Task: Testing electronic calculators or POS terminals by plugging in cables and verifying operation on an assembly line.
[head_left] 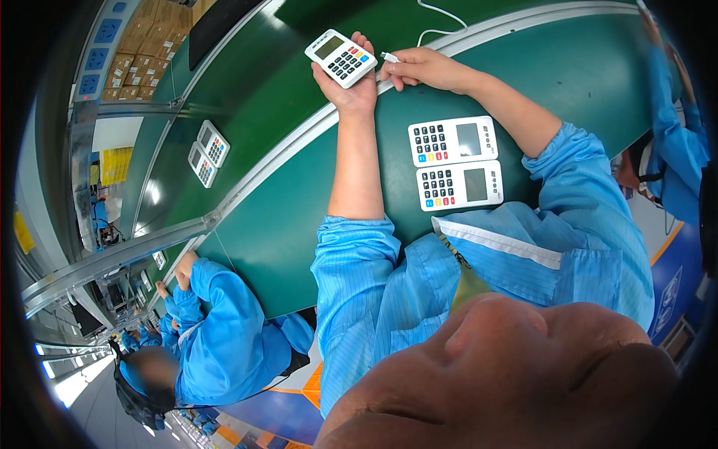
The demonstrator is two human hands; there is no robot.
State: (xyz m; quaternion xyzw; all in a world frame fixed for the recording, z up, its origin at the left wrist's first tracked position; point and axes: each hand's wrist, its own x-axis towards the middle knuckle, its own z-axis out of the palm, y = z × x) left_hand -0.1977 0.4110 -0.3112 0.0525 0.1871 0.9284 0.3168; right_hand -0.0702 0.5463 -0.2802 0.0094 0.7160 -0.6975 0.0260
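My left hand (362,96) is wrapped round a white handheld payment terminal (341,58) from beneath. Its small screen and its keypad, dark keys with red, yellow and blue ones, face up. Just to the right, my right hand (426,71) pinches the white plug (390,57) of a cable. The plug's tip points at the terminal's side, with a small gap between them. Nearer my body, two more such terminals lie side by side on the green bench, an upper one (452,141) and a lower one (460,185). Neither hand touches those.
A white cable (441,31) curls over the green belt (258,97) beyond a pale metal rail (299,137). Two terminals (209,153) sit on the belt at left. A metal frame (120,260) crosses lower left. Co-workers in blue sit at left (224,337) and far right (677,142).
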